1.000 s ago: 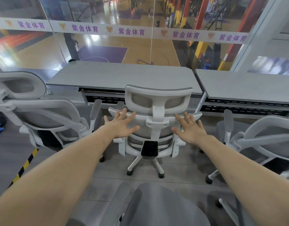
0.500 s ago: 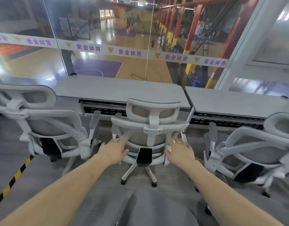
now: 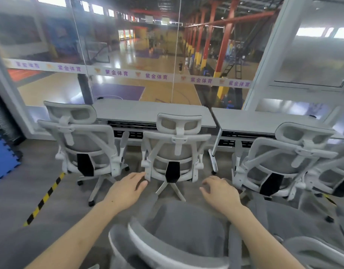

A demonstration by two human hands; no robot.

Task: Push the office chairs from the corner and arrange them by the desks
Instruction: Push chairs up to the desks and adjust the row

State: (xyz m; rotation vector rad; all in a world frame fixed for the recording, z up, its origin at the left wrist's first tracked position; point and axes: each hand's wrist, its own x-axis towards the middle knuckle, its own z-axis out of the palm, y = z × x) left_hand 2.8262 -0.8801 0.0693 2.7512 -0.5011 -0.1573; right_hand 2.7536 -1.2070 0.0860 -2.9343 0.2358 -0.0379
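At the far left a blue foam floor mat (image 3: 3,158) lies on the grey floor, with a yellow-and-black striped floor tape (image 3: 44,198) running diagonally just to its right. Next comes the left white-framed grey mesh office chair (image 3: 83,146), backrest toward the camera, its headrest against the front edge of the left grey counter (image 3: 147,111). The middle white-framed grey mesh office chair (image 3: 175,150) stands tucked at the same counter, squarely facing it, with a black lumbar panel low on its back and a white star base on castors. The left hand (image 3: 128,188) hovers low, its fingers loosely extended, fingertips close to the lower left edge of that chair's backrest; contact cannot be told. The right hand (image 3: 218,191) hangs apart from the chair, fingers loosely curled downward, holding nothing. Between the forearms, nearest the camera, sits a grey fabric chair seat with a white rim (image 3: 182,230). Further right, the right white-framed grey mesh office chair (image 3: 283,162) stands turned slightly at the right grey counter (image 3: 264,121). Behind the counters a glass wall (image 3: 128,55) overlooks a basketball court.
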